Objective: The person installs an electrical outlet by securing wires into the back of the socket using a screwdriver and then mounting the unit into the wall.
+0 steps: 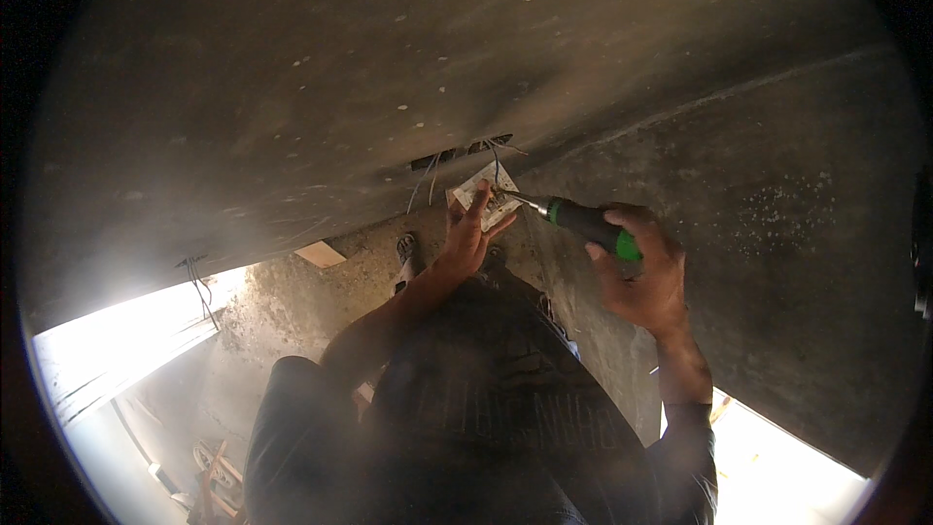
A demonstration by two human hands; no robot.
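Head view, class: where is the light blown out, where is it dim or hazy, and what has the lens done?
Head view: white glare at lower left and lower right; the wall is dim; haze veils the lower left; the fisheye leaves black corners; the white plate by the screwdriver shows little fine detail.

dark shirt (466, 472) is carrying the main lettering (569, 431): one row of large, thin, pale capitals, running sideways across the front near the lower edge of the view. the row is curving slightly with the cloth and sitting low in contrast, haze washing over it. the left part is looking fainter than the right, and folds are breaking up some strokes. any print on the screwdriver (583, 222) or white plate (503, 204) is coming out too small to make out.
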